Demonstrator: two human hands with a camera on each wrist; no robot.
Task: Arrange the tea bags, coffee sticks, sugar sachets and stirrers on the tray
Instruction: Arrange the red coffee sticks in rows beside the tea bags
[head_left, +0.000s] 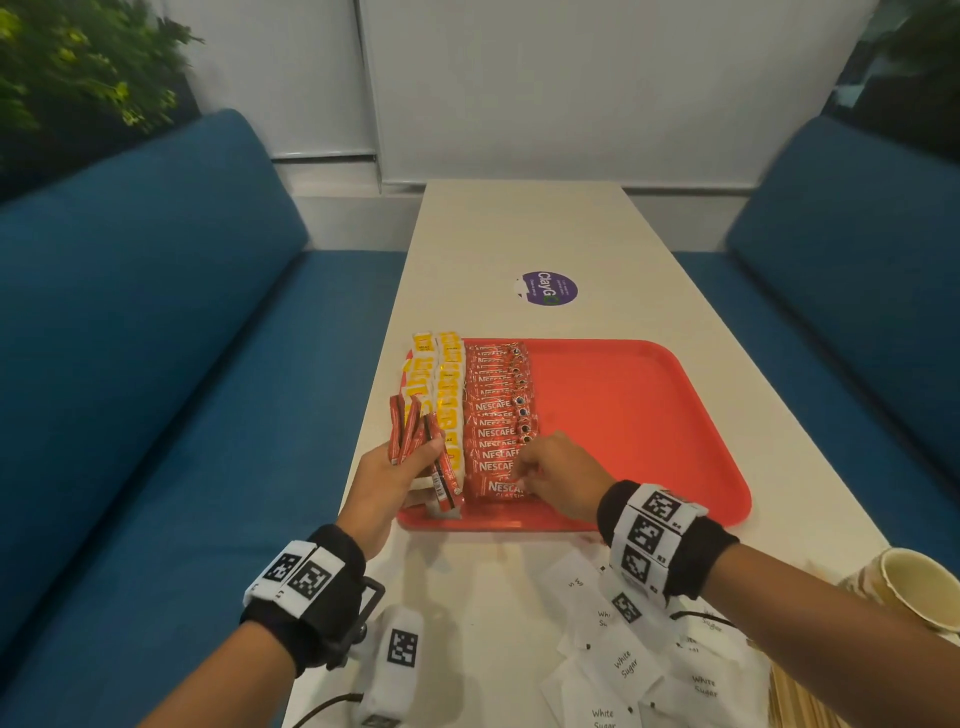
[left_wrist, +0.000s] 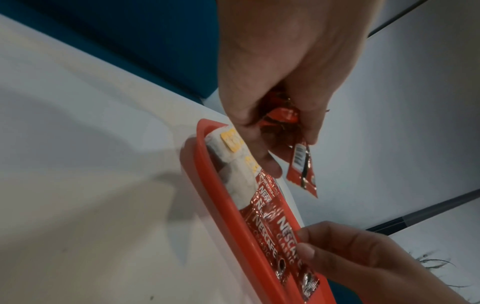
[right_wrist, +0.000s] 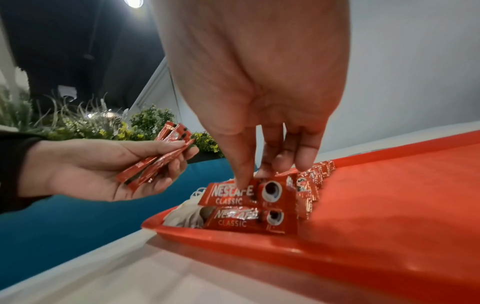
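Fingertips (right_wrist: 244, 181) of the right hand (head_left: 558, 475) pressed down, nearly straight, on a red coffee stick (right_wrist: 246, 192) printed "NESCAFE CLASSIC", second from the near end of the coffee row (head_left: 498, 421) on the red tray (head_left: 649, 415). Thumb position behind that stick not clear. Left hand (head_left: 387, 486) just off the tray's near-left corner, fingers curled round a fanned bundle of loose coffee sticks (head_left: 415, 441), about four or five, exact count not readable; barcode visible on one (left_wrist: 298, 157).

Coffee row laid crosswise, overlapping, from the tray's near edge to its far edge, a dozen or more sticks, all "NESCAFE", each with a small cup picture at its right end. To the left of that row, against the tray's left rim, two columns of yellow-and-white tea bags (head_left: 447, 395); print too small to read, count uncertain. Right half of the tray bare red.

Near side of the tray, on the white table (head_left: 519, 234): a loose heap of white sugar sachets (head_left: 623, 665), eight or so, several reading "White Sugar". Right of those, a paper cup (head_left: 919, 587) lying on its side, and wooden stirrers (head_left: 795, 696) at the picture's lower edge, number not countable. Beyond the tray's far edge, a round purple sticker (head_left: 549, 288) marked "ClayGo". Blue bench seats (head_left: 156, 312) flanking the table on both sides.
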